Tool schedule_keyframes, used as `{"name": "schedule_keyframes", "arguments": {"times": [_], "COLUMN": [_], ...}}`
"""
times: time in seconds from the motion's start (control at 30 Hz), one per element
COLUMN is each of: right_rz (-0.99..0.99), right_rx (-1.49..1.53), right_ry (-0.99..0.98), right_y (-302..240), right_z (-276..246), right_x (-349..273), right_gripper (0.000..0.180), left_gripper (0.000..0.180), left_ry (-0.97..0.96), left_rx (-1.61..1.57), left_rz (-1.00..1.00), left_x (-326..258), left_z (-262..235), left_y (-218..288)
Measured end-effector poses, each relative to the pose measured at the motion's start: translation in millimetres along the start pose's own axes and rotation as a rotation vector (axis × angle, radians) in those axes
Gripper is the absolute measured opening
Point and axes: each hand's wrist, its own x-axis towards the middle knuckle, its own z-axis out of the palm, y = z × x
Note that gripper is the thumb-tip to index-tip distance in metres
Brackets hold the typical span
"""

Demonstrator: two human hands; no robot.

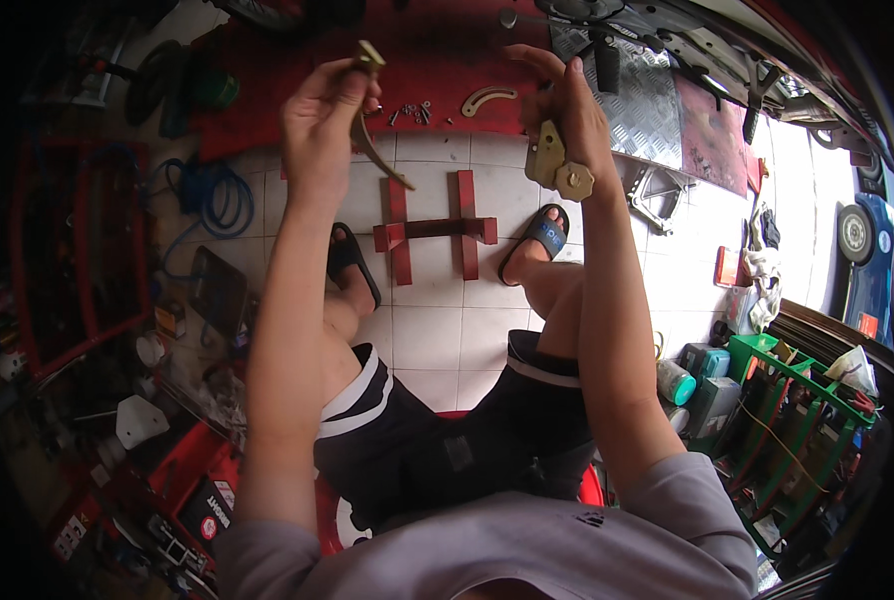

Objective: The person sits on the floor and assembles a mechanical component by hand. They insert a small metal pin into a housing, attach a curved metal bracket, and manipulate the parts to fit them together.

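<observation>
My left hand [312, 125] is closed on a curved gold-coloured metal strip [372, 155], whose lower end hangs past the fingers. One end of the strip shows above the thumb. Opposite it, my right hand [589, 125] holds a gold-coloured metal bracket [547, 155] with a round scalloped knob against the palm; some of its fingers stretch forward, and part of the grip is blurred. Between the hands, farther off, a slotted curved gold-coloured plate [482, 97] rests on the red work surface [297, 125]. Several small bolts and nuts [412, 113] are scattered beside it.
A red metal frame [397, 240] stands on the tiled floor between my feet. Blue hose [232, 200] coils at the left near a red cabinet [85, 300]. A patterned metal plate [627, 110] lies far right; a green rack [767, 350] with tools stands at the right.
</observation>
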Motion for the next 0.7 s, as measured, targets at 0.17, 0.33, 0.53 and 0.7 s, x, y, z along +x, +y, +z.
{"name": "schedule_keyframes", "arguments": {"times": [0.17,0.33,0.53,0.7], "right_rz": [-0.111,-0.229,-0.277,-0.358], "right_rx": [0.051,0.028,-0.027,-0.009], "right_ry": [-0.012,0.057,0.136,0.253], "right_y": [1,3,9,11], "right_z": [17,20,15,22], "right_x": [-1,2,3,5], "right_gripper": [0.058,0.048,0.044,0.044], "left_gripper": [0.010,0.015,0.015,0.017], "left_ry": [-0.258,-0.278,-0.328,-0.233], "left_rx": [0.306,0.249,0.368,0.299], "left_rz": [-0.104,-0.250,-0.297,-0.374], "left_x": [-20,-28,-29,-33], "left_z": [49,64,66,75], "left_y": [-9,-20,-22,-22]}}
